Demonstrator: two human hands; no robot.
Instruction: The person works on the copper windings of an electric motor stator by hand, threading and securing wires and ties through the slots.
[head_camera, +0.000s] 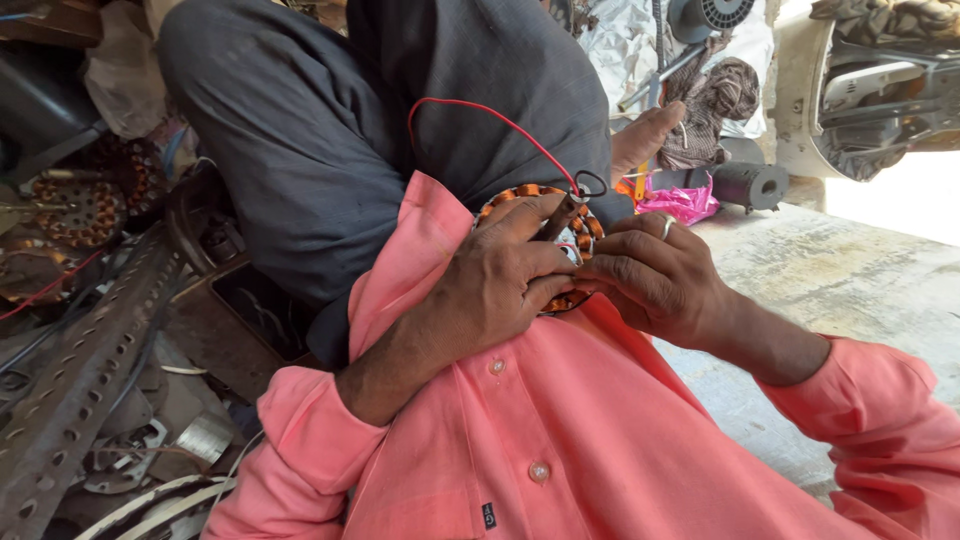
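Note:
A round stator with copper windings rests against my chest, over my pink shirt. My left hand lies across its face and grips it, fingers curled over the middle. My right hand, with a ring on one finger, pinches the stator's right edge. A red wire and a black wire loop up from the top of the windings. Most of the stator is hidden under both hands.
My knee in dark grey trousers is raised behind the stator. A perforated metal angle bar and scrap parts lie at left. A pink bag, a dark cylinder and rags sit on the concrete floor at right.

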